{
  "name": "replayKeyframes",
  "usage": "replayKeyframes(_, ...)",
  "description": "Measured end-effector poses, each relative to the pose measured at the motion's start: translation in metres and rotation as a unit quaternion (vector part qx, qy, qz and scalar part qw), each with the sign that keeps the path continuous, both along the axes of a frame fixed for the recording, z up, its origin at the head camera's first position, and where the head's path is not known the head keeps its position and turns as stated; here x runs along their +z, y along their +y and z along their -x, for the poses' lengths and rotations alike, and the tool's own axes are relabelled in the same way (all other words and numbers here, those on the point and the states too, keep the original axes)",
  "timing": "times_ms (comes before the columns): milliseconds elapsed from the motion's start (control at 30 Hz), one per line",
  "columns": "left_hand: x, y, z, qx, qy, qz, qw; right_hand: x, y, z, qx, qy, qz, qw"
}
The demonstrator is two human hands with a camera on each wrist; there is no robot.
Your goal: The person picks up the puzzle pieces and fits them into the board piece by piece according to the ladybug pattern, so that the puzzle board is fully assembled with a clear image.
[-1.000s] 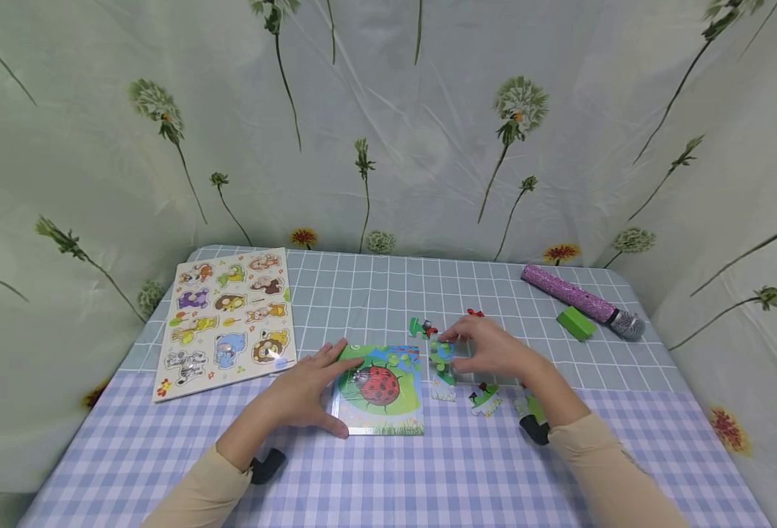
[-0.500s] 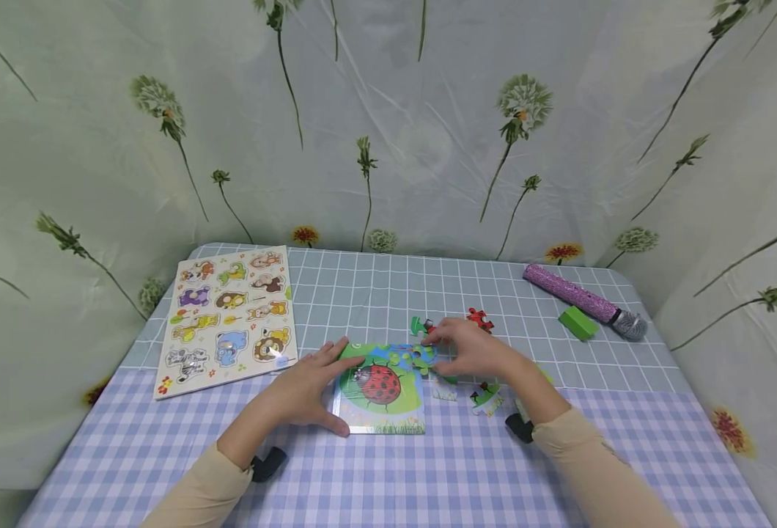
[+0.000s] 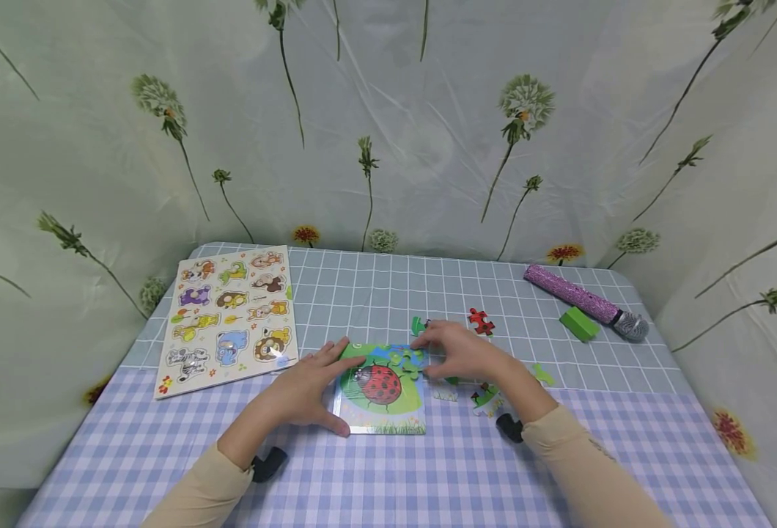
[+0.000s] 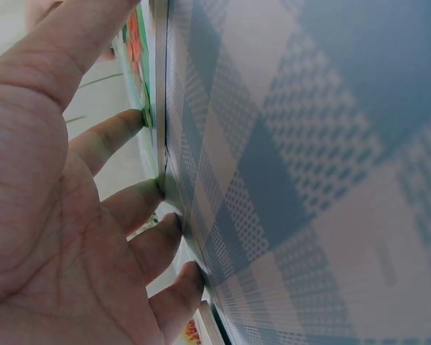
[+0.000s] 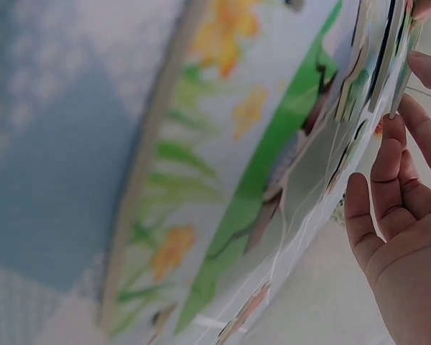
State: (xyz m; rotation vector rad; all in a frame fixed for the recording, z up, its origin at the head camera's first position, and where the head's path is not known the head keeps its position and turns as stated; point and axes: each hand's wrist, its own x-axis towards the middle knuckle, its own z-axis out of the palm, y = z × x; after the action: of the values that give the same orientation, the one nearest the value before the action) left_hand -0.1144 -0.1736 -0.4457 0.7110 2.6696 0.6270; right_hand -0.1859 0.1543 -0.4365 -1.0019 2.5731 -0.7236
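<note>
The ladybug board (image 3: 380,392) is laid on the checked tablecloth (image 3: 388,484), near the middle of its width; its left side is steadied by the left hand (image 3: 308,390), whose fingers are spread apart and rested along the edge, with nothing grasped. At the board's upper right corner a blue-and-green puzzle piece (image 3: 412,361) is pinched between the thumb and fingertips of the right hand (image 3: 464,353); the piece is held over the printed picture, but whether it is fully seated on it cannot be told.

The work is judged to be near its start: one piece is brought to the board; no other separate piece is made out on the part left uncovered by the hands. At least five pieces are left loose: a dark green piece (image 3: 418,326) is seen beyond the corner, partly hidden by the right hand; a red piece (image 3: 481,321) is set farther off; a white-and-green piece (image 3: 446,392) is placed just beside the board's right edge; a green-and-red piece (image 3: 487,400) is found near it; a light green piece (image 3: 542,375) is seen by the right forearm. The animal peg puzzle (image 3: 230,323), the green block (image 3: 579,323) and the pink microphone (image 3: 583,297) are left untouched.
</note>
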Motion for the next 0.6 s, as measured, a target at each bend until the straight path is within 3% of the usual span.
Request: replayKeyframes(600, 0.0, 0.0, 0.0, 0.002, -0.003, 0.001, 1.0, -0.002, -0.014, 0.003, 0.028, 0.002, -0.004, 0.9996)
